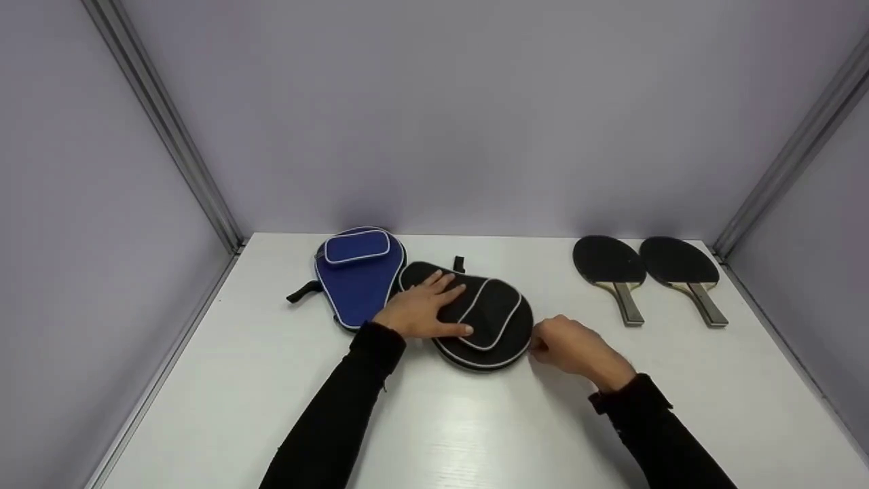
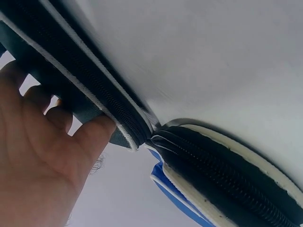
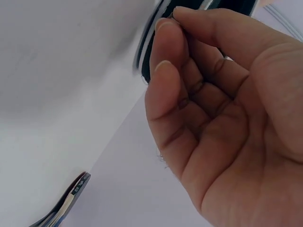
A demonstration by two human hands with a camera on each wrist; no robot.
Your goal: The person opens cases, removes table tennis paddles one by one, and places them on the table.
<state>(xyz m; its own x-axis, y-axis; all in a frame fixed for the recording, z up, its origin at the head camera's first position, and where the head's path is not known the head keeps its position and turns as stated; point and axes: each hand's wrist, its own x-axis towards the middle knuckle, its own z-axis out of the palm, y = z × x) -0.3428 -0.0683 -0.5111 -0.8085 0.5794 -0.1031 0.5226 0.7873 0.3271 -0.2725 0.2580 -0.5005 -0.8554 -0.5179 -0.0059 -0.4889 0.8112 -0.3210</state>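
Observation:
A black table tennis paddle case [image 1: 501, 316] with white piping and a front pocket lies flat on the white table. My left hand [image 1: 424, 305] rests across its narrow part, fingers spread. In the left wrist view, the thumb of that hand [image 2: 42, 151] lies against the edge of the case, beside the zipper [image 2: 111, 97]. At the right rim of the case, my right hand [image 1: 570, 345] pinches the zipper pull between thumb and index finger; the fingertips mostly hide the pull. The right wrist view shows this hand [image 3: 222, 99] with its other fingers curled.
A blue paddle case [image 1: 360, 288] with a black strap [image 1: 304, 292] lies to the left, against the black case. Two black paddles, one inner [image 1: 606, 260] and one outer [image 1: 679, 261], lie at the back right. Grey walls [image 1: 434, 136] enclose the table at the back and sides.

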